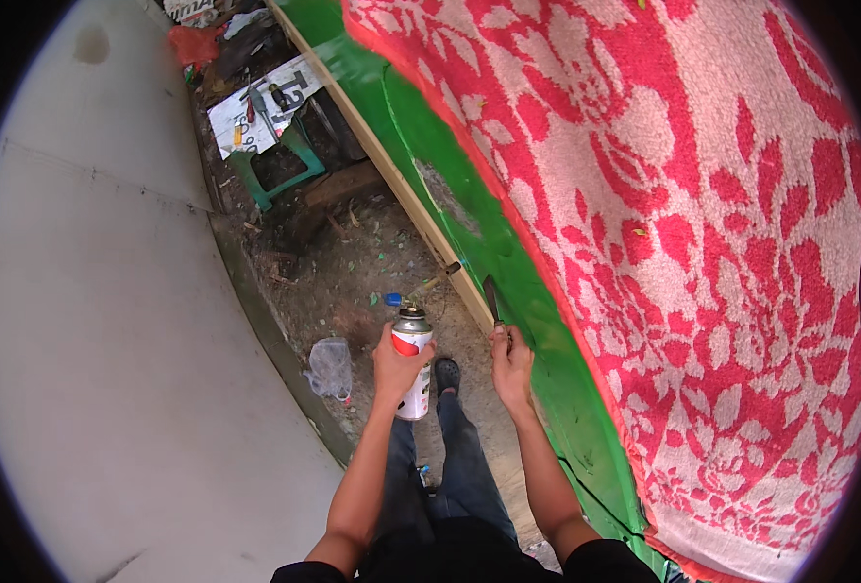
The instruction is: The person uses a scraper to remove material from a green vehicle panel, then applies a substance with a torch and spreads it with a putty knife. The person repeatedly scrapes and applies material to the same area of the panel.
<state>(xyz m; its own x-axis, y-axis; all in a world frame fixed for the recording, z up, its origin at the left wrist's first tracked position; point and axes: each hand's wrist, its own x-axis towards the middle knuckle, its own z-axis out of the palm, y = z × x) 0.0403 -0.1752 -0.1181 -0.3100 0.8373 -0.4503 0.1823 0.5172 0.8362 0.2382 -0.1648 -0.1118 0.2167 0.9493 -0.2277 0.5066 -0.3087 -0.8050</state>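
From my end, the work looks under way rather than finished: both tools are in use position, and the green panel (537, 335) shows one rough grey patch (447, 196) beside the rail (391, 180), with the stretch around it green. How much is left I can't judge, as the towel (644, 243) covers much of the far side.

My left hand (394, 367) is wrapped around the can (413, 400), whose top and nozzle (453, 267) rise clear above the fingers. The nozzle points up and right, its dark tip overlapping the rail in view (I can't tell whether they touch, and I see no flame).

My right hand (513, 364) is closed on the handle of the scraper (490, 291). Its blade extends beyond the fist, over the panel just right of the rail; contact I can't confirm.
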